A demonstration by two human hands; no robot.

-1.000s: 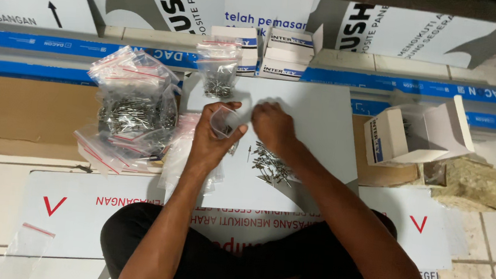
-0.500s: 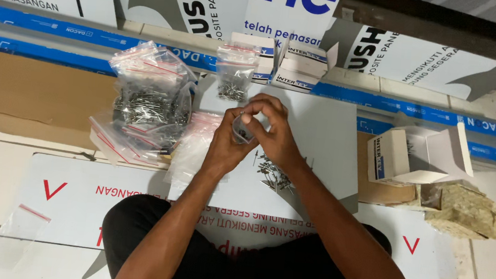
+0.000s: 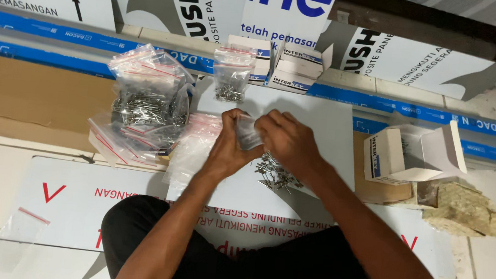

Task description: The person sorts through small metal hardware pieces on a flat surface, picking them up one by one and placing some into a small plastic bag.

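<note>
My left hand (image 3: 227, 146) and my right hand (image 3: 287, 140) meet over a white board (image 3: 322, 122), both pinching one small clear zip bag (image 3: 248, 134) between them. Just below my right hand lies a loose pile of small metal fasteners (image 3: 275, 173) on the board. A heap of filled clear bags with red strips (image 3: 145, 105) sits to the left of my left hand. One filled bag (image 3: 232, 74) stands upright beyond my hands.
Small white boxes (image 3: 294, 65) stand at the far edge. An opened white carton (image 3: 413, 150) rests at the right beside a crumpled brown lump (image 3: 465, 209). Empty clear bags (image 3: 193, 146) lie by my left wrist; another (image 3: 14, 235) lies at the lower left. Brown cardboard (image 3: 28, 97) lies on the left.
A second ago my right hand was apart from the bag held in my left hand. It has come in, and both hands now grip the bag, slightly lower.
</note>
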